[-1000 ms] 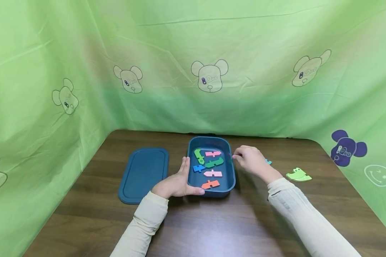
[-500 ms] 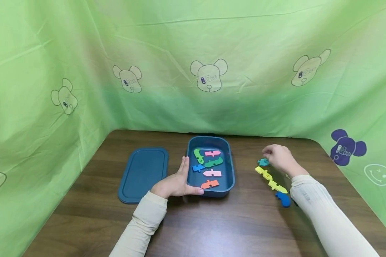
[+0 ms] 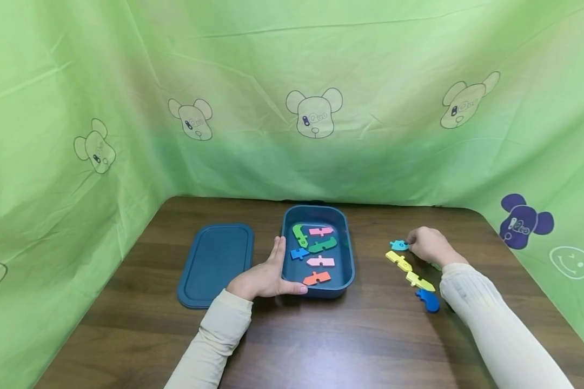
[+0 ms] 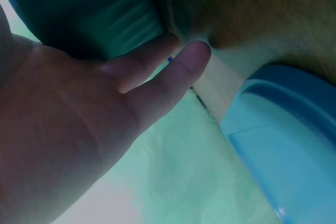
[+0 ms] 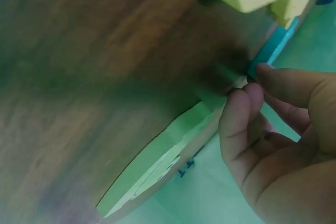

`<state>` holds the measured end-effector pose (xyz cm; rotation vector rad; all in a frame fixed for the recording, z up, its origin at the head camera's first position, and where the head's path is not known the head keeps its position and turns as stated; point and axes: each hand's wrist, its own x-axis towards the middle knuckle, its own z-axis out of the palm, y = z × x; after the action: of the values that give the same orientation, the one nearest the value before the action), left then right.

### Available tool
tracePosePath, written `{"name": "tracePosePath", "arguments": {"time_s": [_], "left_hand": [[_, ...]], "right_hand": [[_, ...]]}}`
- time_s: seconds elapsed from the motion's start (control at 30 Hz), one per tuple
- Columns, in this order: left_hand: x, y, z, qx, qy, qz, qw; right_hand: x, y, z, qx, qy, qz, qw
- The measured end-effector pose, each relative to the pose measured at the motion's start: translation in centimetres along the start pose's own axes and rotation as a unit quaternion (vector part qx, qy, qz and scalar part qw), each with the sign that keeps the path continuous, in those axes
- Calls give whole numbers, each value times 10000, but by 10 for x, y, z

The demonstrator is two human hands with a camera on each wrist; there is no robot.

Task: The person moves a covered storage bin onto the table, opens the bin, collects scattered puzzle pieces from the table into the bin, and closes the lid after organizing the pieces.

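Observation:
An open dark blue box holds several colourful foam puzzle pieces, among them an orange one and a dark green one. My left hand rests against its left side, fingers straight, thumb over the front corner. Right of the box, my right hand pinches the right end of a light blue puzzle piece between thumb and fingertips. In the right wrist view the thumb lies on the end of that piece. Two yellow pieces and a blue one lie in a line below it.
A flat dark blue lid lies left of the box on the brown wooden table. Beyond my right hand is a light green crocodile-head piece, mostly hidden in the head view. Green cloth walls off the back and sides.
My right hand has moved from the box's right rim rightward to the loose pieces, then down to the light blue one. My left hand has stayed at the box.

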<state>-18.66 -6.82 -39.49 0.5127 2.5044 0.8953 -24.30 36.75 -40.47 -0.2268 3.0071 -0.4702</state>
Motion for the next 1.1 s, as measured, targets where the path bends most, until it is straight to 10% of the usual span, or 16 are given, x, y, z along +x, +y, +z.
{"name": "tracePosePath", "arguments": {"time_s": [1.1], "left_hand": [[-1, 0, 0, -3, 29, -7, 10000]], "right_hand": [[-8, -28, 4, 6, 1027, -344, 9941]]}}
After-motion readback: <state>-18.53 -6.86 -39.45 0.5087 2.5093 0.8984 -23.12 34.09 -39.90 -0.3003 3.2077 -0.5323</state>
